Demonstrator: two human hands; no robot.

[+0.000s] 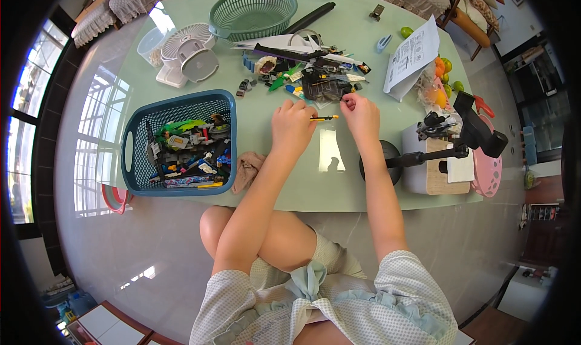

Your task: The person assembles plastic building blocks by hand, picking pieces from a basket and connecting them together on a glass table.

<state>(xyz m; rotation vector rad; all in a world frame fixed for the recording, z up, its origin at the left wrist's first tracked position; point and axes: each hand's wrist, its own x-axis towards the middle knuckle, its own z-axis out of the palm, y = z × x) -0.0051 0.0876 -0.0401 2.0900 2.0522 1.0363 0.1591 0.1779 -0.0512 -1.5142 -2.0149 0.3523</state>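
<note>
My left hand (291,127) is closed over the glass table, pinching a thin yellow-and-black toy piece (325,118) that sticks out to the right. Just beside it, my right hand (362,118) has its fingers pressed together at the near edge of a pile of building-toy parts. Something small and dark shows at those fingertips, too small to name. A black toy part (324,86) lies in the pile right beyond both hands, among white, green and blue pieces. To the left, a blue basket (180,191) holds many mixed toy bricks and parts.
A green basket (254,35) stands at the back, near a white fan (189,48). On the right are a folded paper sheet (413,58), a black phone stand (417,159), a tissue box (426,179) and a pink basket (487,169). A brown cloth (247,171) lies by the blue basket.
</note>
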